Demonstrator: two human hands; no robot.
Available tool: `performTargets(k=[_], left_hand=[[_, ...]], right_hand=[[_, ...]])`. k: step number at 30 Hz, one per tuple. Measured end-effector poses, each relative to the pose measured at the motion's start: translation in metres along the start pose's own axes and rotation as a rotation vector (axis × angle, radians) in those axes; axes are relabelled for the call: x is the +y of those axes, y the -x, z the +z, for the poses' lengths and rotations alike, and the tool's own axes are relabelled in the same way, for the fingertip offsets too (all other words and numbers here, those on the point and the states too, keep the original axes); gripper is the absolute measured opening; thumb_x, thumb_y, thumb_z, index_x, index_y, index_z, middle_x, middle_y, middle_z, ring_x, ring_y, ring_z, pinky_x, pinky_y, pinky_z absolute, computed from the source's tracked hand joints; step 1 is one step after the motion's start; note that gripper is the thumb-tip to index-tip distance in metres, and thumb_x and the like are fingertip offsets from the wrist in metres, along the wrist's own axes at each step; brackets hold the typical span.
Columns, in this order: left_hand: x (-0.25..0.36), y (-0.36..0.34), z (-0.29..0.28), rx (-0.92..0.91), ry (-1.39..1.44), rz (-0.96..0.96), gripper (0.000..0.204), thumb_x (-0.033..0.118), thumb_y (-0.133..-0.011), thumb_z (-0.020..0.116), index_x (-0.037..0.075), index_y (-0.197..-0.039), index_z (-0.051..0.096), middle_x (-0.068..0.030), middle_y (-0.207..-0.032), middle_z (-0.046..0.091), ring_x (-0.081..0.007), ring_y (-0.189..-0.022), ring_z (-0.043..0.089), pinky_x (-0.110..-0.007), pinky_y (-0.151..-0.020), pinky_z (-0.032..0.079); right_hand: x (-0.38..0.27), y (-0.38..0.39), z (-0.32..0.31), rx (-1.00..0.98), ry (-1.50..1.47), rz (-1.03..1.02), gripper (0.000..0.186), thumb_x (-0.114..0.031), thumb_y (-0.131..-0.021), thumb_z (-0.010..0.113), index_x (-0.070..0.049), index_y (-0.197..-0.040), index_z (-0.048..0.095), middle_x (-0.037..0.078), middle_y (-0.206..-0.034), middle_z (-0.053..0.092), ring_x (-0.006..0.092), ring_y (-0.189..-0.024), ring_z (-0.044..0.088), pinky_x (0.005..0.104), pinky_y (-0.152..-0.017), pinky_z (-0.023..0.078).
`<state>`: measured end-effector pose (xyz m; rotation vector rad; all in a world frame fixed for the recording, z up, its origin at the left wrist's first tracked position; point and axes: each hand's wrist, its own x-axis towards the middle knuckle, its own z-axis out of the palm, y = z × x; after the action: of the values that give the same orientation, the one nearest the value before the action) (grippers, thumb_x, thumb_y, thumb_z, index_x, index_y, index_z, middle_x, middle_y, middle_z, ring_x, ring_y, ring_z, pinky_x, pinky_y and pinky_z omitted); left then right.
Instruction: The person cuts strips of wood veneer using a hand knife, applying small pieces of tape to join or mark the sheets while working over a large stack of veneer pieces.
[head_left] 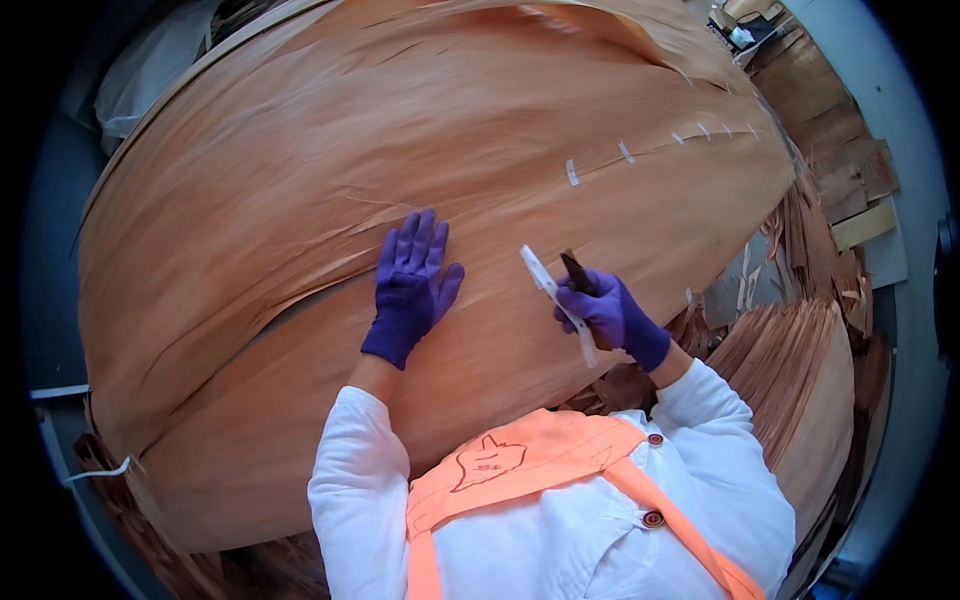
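A large sheet of reddish wood veneer (540, 90) spreads under my hands, with a long split running from the lower left toward my left hand. My left hand (412, 280), in a purple glove, lies open and flat on the veneer beside that split. My right hand (602, 310), gloved the same way, is closed on a dark, narrow tool (575, 268) and a white tape strip (535, 265), held over the sheet. Several short white tape pieces (626, 152) cross a seam at the upper right.
Stacked veneer (775, 380) and torn scraps (795, 240) lie at the right edge. Boards (820, 110) and small items are at the upper right. A white plastic sheet (150, 70) is at the upper left. An orange apron covers my chest.
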<state>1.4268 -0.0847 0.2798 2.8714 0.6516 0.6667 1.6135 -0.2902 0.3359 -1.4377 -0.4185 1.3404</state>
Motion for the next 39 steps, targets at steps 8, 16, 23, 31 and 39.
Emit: performTargets(k=[8, 16, 23, 31, 39], left_hand=[[0.009, 0.001, 0.021, -0.092, -0.061, -0.015, 0.054, 0.032, -0.087, 0.048, 0.004, -0.133, 0.041, -0.0141, -0.14, 0.038, -0.0292, -0.132, 0.032, -0.045, -0.109, 0.02], [0.012, 0.0, 0.017, -0.105, -0.056, -0.022, 0.052, 0.029, -0.086, 0.049, 0.002, -0.13, 0.043, -0.0157, -0.138, 0.04, -0.03, -0.131, 0.033, -0.045, -0.108, 0.022], [0.007, -0.002, 0.018, -0.083, -0.04, -0.019, 0.049, 0.025, -0.084, 0.052, 0.002, -0.126, 0.047, -0.0161, -0.135, 0.044, -0.0314, -0.125, 0.04, -0.046, -0.106, 0.027], [0.009, -0.022, 0.006, -0.126, -0.135, 0.149, 0.044, 0.021, -0.078, 0.054, 0.011, -0.12, 0.058, -0.0044, -0.129, 0.051, -0.0323, -0.099, 0.051, -0.043, -0.077, 0.041], [0.015, -0.026, 0.005, -0.19, -0.253, 0.17, 0.041, 0.021, -0.081, 0.051, 0.009, -0.12, 0.057, -0.0087, -0.129, 0.052, -0.0324, -0.102, 0.052, -0.046, -0.081, 0.041]], right_hand=[[0.003, -0.028, 0.016, -0.01, -0.063, -0.061, 0.018, -0.017, -0.088, 0.059, -0.001, -0.095, 0.056, 0.006, -0.073, 0.058, 0.0125, -0.062, 0.056, 0.0255, -0.056, 0.048], [-0.006, -0.062, 0.034, -0.015, -0.117, -0.093, 0.017, -0.016, -0.088, 0.06, -0.002, -0.096, 0.055, 0.007, -0.073, 0.058, 0.0129, -0.062, 0.056, 0.0265, -0.057, 0.048], [-0.001, -0.111, 0.052, -0.085, -0.157, -0.028, 0.019, -0.015, -0.085, 0.06, 0.002, -0.092, 0.054, 0.01, -0.074, 0.06, 0.0153, -0.06, 0.058, 0.0278, -0.057, 0.049], [0.0, -0.101, 0.054, -0.072, 0.061, -0.039, 0.02, -0.018, -0.086, 0.058, 0.001, -0.082, 0.058, 0.009, -0.067, 0.058, 0.0151, -0.055, 0.056, 0.0265, -0.051, 0.044], [0.004, -0.063, 0.042, -0.127, 0.038, 0.102, 0.018, -0.019, -0.086, 0.061, -0.001, -0.086, 0.058, 0.006, -0.071, 0.06, 0.0117, -0.056, 0.056, 0.0243, -0.052, 0.044]])
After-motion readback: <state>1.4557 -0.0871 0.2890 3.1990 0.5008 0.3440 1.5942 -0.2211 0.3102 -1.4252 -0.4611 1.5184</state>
